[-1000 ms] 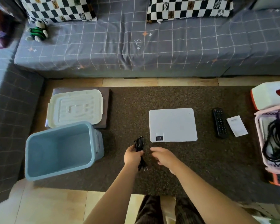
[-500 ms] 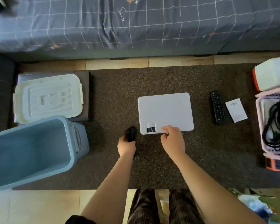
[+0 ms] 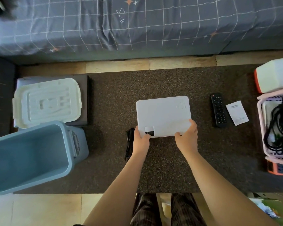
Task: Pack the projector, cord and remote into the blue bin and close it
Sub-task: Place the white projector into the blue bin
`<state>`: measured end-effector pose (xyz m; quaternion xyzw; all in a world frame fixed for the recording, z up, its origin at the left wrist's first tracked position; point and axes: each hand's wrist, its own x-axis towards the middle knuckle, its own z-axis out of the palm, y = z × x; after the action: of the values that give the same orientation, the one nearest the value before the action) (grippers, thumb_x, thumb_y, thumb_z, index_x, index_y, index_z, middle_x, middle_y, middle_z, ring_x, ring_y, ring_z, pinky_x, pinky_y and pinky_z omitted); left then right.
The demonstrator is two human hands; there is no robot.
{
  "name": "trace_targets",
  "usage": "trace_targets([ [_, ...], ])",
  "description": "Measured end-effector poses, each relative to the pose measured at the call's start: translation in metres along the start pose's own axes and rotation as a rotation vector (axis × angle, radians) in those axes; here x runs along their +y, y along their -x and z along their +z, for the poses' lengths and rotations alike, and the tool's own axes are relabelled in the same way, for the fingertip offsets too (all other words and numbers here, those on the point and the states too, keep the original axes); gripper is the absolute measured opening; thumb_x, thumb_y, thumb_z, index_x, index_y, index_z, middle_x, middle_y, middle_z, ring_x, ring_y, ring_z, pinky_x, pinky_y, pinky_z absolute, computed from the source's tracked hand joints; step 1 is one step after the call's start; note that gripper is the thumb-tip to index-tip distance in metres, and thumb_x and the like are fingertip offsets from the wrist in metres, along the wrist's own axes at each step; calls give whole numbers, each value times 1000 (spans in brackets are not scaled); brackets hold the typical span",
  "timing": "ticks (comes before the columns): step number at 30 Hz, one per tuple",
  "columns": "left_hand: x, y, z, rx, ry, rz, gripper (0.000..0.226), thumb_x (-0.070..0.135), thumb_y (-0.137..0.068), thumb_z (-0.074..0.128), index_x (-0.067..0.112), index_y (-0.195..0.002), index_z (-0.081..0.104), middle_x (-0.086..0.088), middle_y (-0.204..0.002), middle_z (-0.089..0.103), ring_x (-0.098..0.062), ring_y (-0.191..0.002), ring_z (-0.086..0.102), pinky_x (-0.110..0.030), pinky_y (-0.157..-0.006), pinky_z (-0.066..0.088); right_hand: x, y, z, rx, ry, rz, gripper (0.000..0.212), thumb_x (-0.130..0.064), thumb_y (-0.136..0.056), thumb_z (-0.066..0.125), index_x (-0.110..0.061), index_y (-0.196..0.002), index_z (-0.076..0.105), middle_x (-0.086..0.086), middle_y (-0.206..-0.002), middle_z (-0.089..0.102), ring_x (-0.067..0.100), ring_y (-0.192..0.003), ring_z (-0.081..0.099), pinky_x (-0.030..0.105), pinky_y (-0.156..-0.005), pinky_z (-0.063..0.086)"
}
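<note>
- Head view: both hands grip the near edge of the white projector (image 3: 162, 115), which sits mid-desk (image 3: 170, 168).
- The left hand (image 3: 140, 139) clasps the projector's near-left corner, thumb on top beside the small dark label.
- The right hand (image 3: 186, 137) clasps the near-right corner, fingers curled up its right side.
- The black cord (image 3: 129, 142) lies coiled on the desk just left of the left hand; whether they touch I cannot tell.
- The black remote (image 3: 218, 110) lies right of the projector, apart from it, with a white paper slip (image 3: 237, 112) just beside it.
- The blue bin (image 3: 31, 157) stands open at the desk's left end; its white lid (image 3: 47, 101) lies flat just behind it.
</note>
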<state>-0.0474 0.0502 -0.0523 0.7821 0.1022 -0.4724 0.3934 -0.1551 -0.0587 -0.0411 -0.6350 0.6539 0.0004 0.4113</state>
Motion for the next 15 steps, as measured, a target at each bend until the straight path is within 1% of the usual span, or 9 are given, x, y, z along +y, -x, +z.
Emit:
trace_targets([
  [2,2,1,0,-14,34,-15,61,14,-87,47,35,-142,31,5,-136,48,-17,-115,45,-34,-87,34,-2,-1,-1,-27,-28,34,72,-11,-82,66,-24,-139,23,14,-142,32,29,-122,43,45,-96,49],
  [4,5,4,0,-13,95,-12,56,10,-85,47,33,-136,40,7,-128,51,-15,-111,46,-34,-87,33,-5,-1,-1,-38,-4,45,74,-14,-80,67,-26,-138,23,15,-140,32,29,-119,43,41,-92,49],
  [7,13,10,-6,36,169,-28,53,12,-86,48,32,-134,43,12,-118,49,-10,-105,43,-32,-89,31,-7,5,-6,-7,103,5,71,-23,-79,67,-27,-137,27,15,-135,36,29,-117,41,44,-96,47],
  [10,24,18,-12,67,177,38,48,14,-86,49,30,-131,48,8,-121,54,-8,-99,49,-31,-86,33,-10,13,-13,13,114,-27,64,-31,-80,64,-30,-136,33,13,-133,36,29,-117,39,47,-98,43],
  [11,26,21,-14,73,170,67,46,15,-85,50,29,-129,50,5,-123,55,-9,-101,50,-32,-86,34,-11,16,-16,17,99,-24,62,-32,-80,64,-31,-135,35,13,-133,35,28,-117,39,46,-97,44],
  [13,32,27,-15,88,150,65,46,21,-86,52,30,-130,49,5,-127,47,-13,-108,45,-37,-92,37,-16,22,-23,8,55,-23,60,-34,-80,64,-31,-134,39,11,-134,33,27,-113,43,42,-91,50],
  [14,34,29,-15,100,132,35,48,25,-86,53,32,-133,46,5,-128,40,-14,-108,41,-42,-96,36,-17,23,-25,-13,31,-27,60,-33,-80,65,-31,-134,40,11,-133,32,26,-108,47,38,-85,53],
  [15,35,31,-15,108,117,4,50,29,-86,53,34,-134,43,3,-129,35,-16,-107,39,-44,-97,36,-17,24,-28,-42,15,-39,60,-32,-79,67,-30,-133,41,11,-132,31,25,-102,51,34,-80,54],
])
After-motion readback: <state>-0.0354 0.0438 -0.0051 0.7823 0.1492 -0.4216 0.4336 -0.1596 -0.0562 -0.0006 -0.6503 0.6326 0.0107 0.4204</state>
